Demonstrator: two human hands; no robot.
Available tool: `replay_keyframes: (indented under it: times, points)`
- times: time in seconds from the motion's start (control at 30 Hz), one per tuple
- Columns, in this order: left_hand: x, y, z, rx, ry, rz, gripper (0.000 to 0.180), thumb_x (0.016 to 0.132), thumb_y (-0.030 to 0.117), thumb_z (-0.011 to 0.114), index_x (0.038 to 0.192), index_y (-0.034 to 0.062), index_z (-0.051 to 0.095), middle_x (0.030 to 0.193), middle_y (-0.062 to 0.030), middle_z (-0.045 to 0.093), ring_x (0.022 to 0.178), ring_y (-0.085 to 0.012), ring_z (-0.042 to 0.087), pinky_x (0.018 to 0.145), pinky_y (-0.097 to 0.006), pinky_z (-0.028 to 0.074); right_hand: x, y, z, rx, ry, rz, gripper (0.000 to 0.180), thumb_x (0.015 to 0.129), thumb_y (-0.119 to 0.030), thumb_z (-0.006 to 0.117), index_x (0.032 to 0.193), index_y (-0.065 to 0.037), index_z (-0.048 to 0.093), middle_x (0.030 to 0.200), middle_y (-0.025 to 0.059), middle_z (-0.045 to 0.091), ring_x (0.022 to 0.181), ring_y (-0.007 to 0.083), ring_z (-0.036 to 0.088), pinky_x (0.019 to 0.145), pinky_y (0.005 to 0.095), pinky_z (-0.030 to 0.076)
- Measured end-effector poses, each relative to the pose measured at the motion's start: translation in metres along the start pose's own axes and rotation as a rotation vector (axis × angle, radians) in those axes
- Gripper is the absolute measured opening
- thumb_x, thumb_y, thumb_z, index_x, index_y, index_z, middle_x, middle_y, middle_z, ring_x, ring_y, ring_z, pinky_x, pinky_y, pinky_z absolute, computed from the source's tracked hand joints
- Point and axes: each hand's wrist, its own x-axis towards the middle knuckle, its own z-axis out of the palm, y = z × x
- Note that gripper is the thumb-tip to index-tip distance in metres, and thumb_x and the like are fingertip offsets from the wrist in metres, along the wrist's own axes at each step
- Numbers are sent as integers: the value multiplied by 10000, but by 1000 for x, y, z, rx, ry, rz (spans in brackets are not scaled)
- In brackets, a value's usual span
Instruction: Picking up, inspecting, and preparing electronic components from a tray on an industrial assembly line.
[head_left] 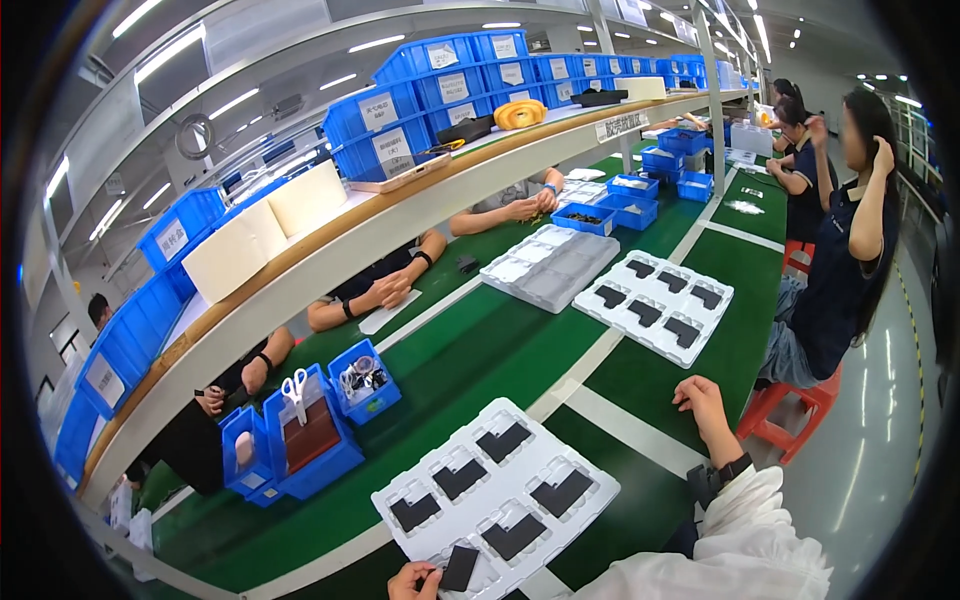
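Note:
A white moulded tray (452, 447) lies on the green table before me. Flat black notched pieces (510, 440) sit in several of its pockets. At the tray's near corner, my left hand (413, 580) pinches the edge of a black flat piece (460, 568), which lies tilted over its pocket. My right hand (703, 403) rests past the tray's right side, over the table's right part, its fingers loosely curled and nothing visible in them. Farther off, a second white tray (650, 341) holds similar black pieces.
A stack of clear trays (551, 268) stands beyond. Blue bins (345, 455) at left hold scissors (295, 392) and a brown block. A shelf (350, 215) with blue boxes crosses overhead. Co-workers' hands (388, 290) rest across the table; a person (850, 240) sits at right on a red stool (800, 410).

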Motion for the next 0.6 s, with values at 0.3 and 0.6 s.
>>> replay_keyframes:
  times: [0.3, 0.6]
  points:
    - [4, 16, 3, 12, -31, -125, 99, 793, 27, 569, 882, -13, 554, 673, -2, 535, 614, -55, 482, 551, -195, 396, 1, 0, -3, 52, 6, -7, 128, 796, -119, 493, 727, -26, 549, 662, 32, 545, 597, 98, 533, 503, 210, 430]
    - [-1, 11, -12, -61, -135, -133, 180, 774, 6, 585, 951, -18, 563, 806, -20, 565, 740, -83, 511, 666, -206, 417, 2, 6, -5, 16, -18, 4, 130, 809, -124, 492, 746, -26, 551, 662, 31, 553, 607, 92, 534, 515, 205, 436]
